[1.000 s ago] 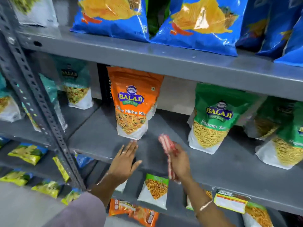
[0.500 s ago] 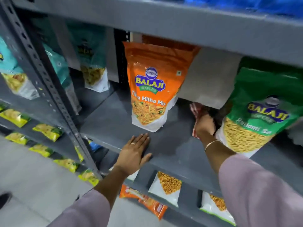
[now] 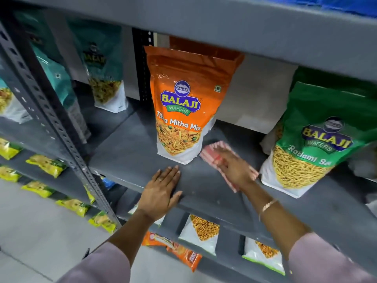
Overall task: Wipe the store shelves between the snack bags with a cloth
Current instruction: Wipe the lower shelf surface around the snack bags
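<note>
My right hand [image 3: 234, 169] presses a red-and-white striped cloth [image 3: 212, 151] flat on the grey shelf [image 3: 126, 152], in the gap between an orange snack bag [image 3: 183, 111] and a green snack bag [image 3: 312, 144]. The cloth lies just right of the orange bag's base and is partly hidden under my fingers. My left hand [image 3: 161, 192] rests palm down, fingers spread, on the shelf's front edge in front of the orange bag. Both bags stand upright.
A perforated steel upright [image 3: 51, 123] stands at the left. Teal snack bags [image 3: 104, 74] stand beyond it. The shelf above [image 3: 244, 23] overhangs close over the bags. Lower shelves hold small yellow packets [image 3: 47, 165] and white and orange packets [image 3: 202, 231].
My right hand has drawn the cloth forward from the back of the gap toward the shelf's front, now flat on the surface. My left hand stays on the front edge.
</note>
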### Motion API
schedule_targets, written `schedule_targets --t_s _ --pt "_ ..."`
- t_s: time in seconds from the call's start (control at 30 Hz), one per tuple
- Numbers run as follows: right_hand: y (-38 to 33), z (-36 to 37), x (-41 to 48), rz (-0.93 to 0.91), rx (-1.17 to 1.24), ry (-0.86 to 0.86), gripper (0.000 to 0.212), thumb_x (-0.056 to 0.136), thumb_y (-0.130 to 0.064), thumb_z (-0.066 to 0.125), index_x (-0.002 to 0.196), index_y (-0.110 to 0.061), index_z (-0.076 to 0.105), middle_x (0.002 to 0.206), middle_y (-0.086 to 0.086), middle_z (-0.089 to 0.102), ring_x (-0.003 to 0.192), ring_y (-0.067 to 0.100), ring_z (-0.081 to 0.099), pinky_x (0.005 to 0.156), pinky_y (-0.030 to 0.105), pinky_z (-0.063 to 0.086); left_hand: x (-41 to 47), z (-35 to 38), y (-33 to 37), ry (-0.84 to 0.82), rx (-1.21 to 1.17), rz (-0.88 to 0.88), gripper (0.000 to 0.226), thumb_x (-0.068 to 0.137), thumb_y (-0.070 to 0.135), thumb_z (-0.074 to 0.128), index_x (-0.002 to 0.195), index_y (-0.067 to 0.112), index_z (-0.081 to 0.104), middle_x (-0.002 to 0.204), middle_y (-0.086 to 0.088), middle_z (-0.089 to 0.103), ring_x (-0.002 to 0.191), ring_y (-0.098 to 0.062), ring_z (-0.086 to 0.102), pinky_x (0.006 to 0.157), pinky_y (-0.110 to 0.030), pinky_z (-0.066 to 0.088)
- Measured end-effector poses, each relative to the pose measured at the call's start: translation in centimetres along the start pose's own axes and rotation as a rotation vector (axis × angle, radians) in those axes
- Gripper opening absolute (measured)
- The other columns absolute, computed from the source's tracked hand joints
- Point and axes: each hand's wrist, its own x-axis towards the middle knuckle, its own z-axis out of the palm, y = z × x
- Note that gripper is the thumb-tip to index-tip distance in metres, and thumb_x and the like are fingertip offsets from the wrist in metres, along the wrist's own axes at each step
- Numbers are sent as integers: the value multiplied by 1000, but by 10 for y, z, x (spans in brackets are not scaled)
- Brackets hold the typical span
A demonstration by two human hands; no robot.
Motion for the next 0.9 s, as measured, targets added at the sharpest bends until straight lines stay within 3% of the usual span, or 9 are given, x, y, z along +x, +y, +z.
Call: schedule_targets --t_s 0.07,0.2,0.3,0.4,0.5,0.63,0.73,0.8,0.9 --pt "-10 5 -42 -59 13 2 43 94 -22 51 135 -33 46 147 -4 43 127 16 50 106 30 39 -1 -2 1 -12 0 -13 70 99 47 9 124 3 59 131 -11 56 119 -27 55 109 -31 14" --pt "-36 6 -119 -77 120 12 53 84 -8 63 119 -48 56 131 -21 54 89 -4 63 66 7 48 -1 -5 2 -38 11 -24 70 100 44 7 124 3 58 130 -12 57 118 -27 55 109 -29 11" --pt "-52 -6 -151 2 400 -92 49 87 -2 60 106 -47 65 109 -32 65 98 -9 63 85 21 55 -2 -8 5 -50 10 -31 70 100 44 6 123 3 59 130 -11 57 117 -27 56 107 -31 16" --pt "-56 -34 -132 138 766 9 29 92 2 51 98 -21 69 81 -24 73 78 -12 64 72 14 49 -2 -8 6 -38 9 -32 73 99 45 5 122 3 60 129 -11 58 116 -27 57 107 -31 15" --pt "-33 -46 -77 213 516 267 24 94 -13 52 116 -17 63 110 3 71 97 13 65 83 27 46 -2 -7 4 -48 6 -34 74 99 46 4 123 3 59 130 -11 57 118 -27 56 108 -29 10" --pt "-11 -2 -43 219 -60 -63 50 100 -34 34 147 -23 24 156 8 25 143 31 25 116 44 21 -1 -5 4 -51 7 -32 74 99 47 4 124 3 58 130 -11 57 118 -27 56 108 -28 8" --pt "-24 23 -56 181 -247 -74 53 101 -37 25 149 -27 7 160 5 9 147 28 8 121 45 8 -1 -6 4 -56 8 -32 74 99 46 4 123 2 59 129 -12 58 117 -28 56 108 -29 9" --pt "-42 28 -81 72 -234 -92 53 99 -41 19 149 -28 10 159 4 14 147 26 13 120 43 10 -1 -6 4 -62 4 -30 74 99 44 3 122 2 59 129 -13 58 117 -28 56 108 -28 9" --pt "-48 26 -129 -99 -205 55 48 91 -37 37 139 -30 39 142 2 51 130 25 49 104 43 42 -1 -7 6 -79 6 -46 63 98 41 15 122 3 60 129 -11 58 116 -26 57 109 -27 7"
